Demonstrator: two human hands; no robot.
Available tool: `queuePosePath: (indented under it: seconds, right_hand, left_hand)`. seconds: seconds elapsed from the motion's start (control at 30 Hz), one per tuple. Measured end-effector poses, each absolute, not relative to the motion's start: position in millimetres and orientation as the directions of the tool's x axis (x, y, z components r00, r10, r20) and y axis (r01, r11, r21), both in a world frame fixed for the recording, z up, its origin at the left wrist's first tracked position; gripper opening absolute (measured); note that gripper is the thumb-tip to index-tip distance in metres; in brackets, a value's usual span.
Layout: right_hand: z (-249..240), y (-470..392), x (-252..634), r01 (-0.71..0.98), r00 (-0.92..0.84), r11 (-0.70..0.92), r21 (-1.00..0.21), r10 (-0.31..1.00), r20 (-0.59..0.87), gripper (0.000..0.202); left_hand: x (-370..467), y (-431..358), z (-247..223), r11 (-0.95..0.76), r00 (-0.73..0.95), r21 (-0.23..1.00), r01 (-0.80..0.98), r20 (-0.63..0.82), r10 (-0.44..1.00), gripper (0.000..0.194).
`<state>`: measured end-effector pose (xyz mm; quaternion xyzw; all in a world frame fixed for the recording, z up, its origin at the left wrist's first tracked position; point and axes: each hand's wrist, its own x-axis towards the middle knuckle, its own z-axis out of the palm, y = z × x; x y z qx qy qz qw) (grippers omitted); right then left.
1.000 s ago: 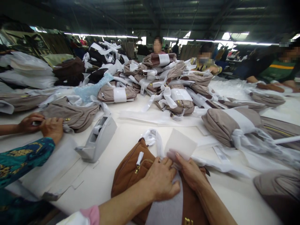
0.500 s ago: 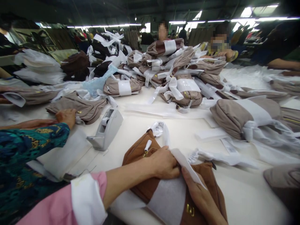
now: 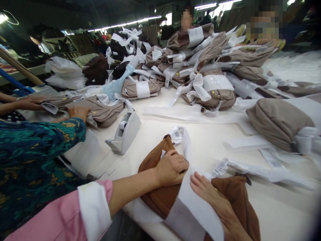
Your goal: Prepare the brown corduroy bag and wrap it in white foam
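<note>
A brown fabric handbag (image 3: 160, 197) with dark piping lies in front of me, a white paper wrap (image 3: 194, 207) around its middle. My left hand (image 3: 172, 169) has its fingers curled over the bag's left half, fingertips at the edge of the wrap. It appears to grip the bag; the fingertips are partly hidden. My right hand (image 3: 213, 197) lies flat on the wrap, fingers stretched out and pressing it to the bag. Past the bag's top lies its strap, covered in white wrapping (image 3: 187, 142).
A grey tape dispenser (image 3: 125, 134) stands left of the bag. Taupe bags (image 3: 215, 87) with white bands are heaped at the back, another taupe bag (image 3: 278, 122) at the right. A co-worker's arm in a teal patterned sleeve (image 3: 42, 137) reaches over a taupe bag (image 3: 102, 112).
The view has turned to the left. My right hand has flattened, and the wrap's loose edge, raised before, now lies down over the bag. My left hand stays on the bag.
</note>
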<state>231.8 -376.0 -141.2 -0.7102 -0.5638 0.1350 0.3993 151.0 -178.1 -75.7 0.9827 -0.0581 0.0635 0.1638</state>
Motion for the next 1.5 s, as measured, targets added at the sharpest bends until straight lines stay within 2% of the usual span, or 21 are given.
queuePosePath:
  seconds: [0.07, 0.13, 0.23, 0.33, 0.5, 0.67, 0.83, 0.93, 1.07, 1.17, 1.23, 1.27, 1.33, 1.4, 1.5]
  right_hand:
    - [-129.0, -382.2, 230.4, 0.776, 0.211, 0.036, -0.629, 0.926, 0.313, 0.040]
    - [-116.2, -384.7, 228.2, 0.872, 0.085, 0.109, -0.477, 0.927, 0.366, 0.047]
    - [-103.1, -382.3, 218.4, 0.944, 0.107, 0.027, -0.327, 0.917, 0.384, 0.051]
    - [-98.0, -381.0, 202.9, 0.963, 0.138, -0.036, -0.266, 0.916, 0.377, 0.054]
    - [-96.9, -390.7, 191.7, 0.969, -0.053, 0.137, -0.208, 0.929, 0.366, 0.064]
    - [-97.1, -397.3, 192.8, 0.977, -0.157, 0.198, -0.075, 0.917, 0.366, 0.054]
    - [-98.0, -399.3, 175.3, 0.983, -0.170, 0.128, 0.134, 0.910, 0.378, 0.043]
    - [-98.3, -402.0, 160.9, 0.972, -0.122, 0.043, 0.232, 0.934, 0.336, 0.051]
    - [-100.8, -402.9, 155.7, 0.960, -0.104, 0.014, 0.281, 0.946, 0.308, 0.056]
    - [-103.0, -401.5, 165.6, 0.959, -0.098, 0.007, 0.284, 0.946, 0.309, 0.057]
    - [-100.6, -401.3, 175.1, 0.972, -0.097, 0.020, 0.233, 0.941, 0.324, 0.056]
    - [-97.6, -401.9, 179.7, 0.981, -0.103, 0.040, 0.191, 0.938, 0.332, 0.056]
    - [-88.4, -404.4, 189.0, 0.994, -0.111, 0.098, 0.058, 0.943, 0.312, 0.056]
    - [-77.7, -407.1, 200.6, 0.982, -0.080, 0.120, -0.143, 0.963, 0.257, 0.048]
    - [-65.5, -407.4, 228.4, 0.932, 0.200, -0.085, -0.352, 0.931, 0.305, 0.033]
  left_hand:
    - [151.4, -178.8, -75.2, -0.942, 0.984, 0.317, -0.108, 0.170, -0.056, 0.017]
    - [151.2, -179.5, -76.1, -0.944, 0.981, 0.318, -0.084, 0.192, -0.023, 0.017]
    - [150.1, -179.9, -79.2, -0.947, 0.979, 0.315, -0.065, 0.203, 0.000, 0.018]
    - [148.8, -179.7, -81.8, -0.947, 0.980, 0.317, -0.048, 0.198, 0.017, 0.018]
    - [147.1, -179.2, -81.7, -0.930, 0.972, 0.367, -0.033, 0.227, 0.056, 0.019]
    - [147.3, -178.5, -81.4, -0.907, 0.965, 0.421, -0.004, 0.238, 0.106, 0.020]
    - [147.0, -176.0, -87.0, -0.881, 0.960, 0.472, 0.008, 0.242, 0.139, 0.018]
    - [150.2, -172.2, -83.1, -0.843, 0.957, 0.537, 0.025, 0.232, 0.176, 0.013]
    - [155.9, -180.2, -58.2, -0.817, 0.934, 0.574, 0.054, 0.260, 0.244, 0.018]
    - [148.7, -201.0, -45.1, -0.876, 0.949, 0.472, -0.099, 0.310, 0.060, 0.031]
    - [137.8, -214.0, -48.3, -0.919, 0.963, 0.351, -0.181, 0.253, -0.093, 0.043]
    - [131.8, -218.5, -52.6, -0.937, 0.969, 0.298, -0.182, 0.215, -0.120, 0.048]
    - [121.6, -222.7, -62.5, -0.961, 0.977, 0.235, -0.149, 0.183, -0.106, 0.057]
    - [115.9, -222.6, -69.9, -0.967, 0.978, 0.218, -0.135, 0.187, -0.095, 0.062]
    - [115.7, -220.7, -73.4, -0.963, 0.977, 0.228, -0.142, 0.188, -0.099, 0.077]
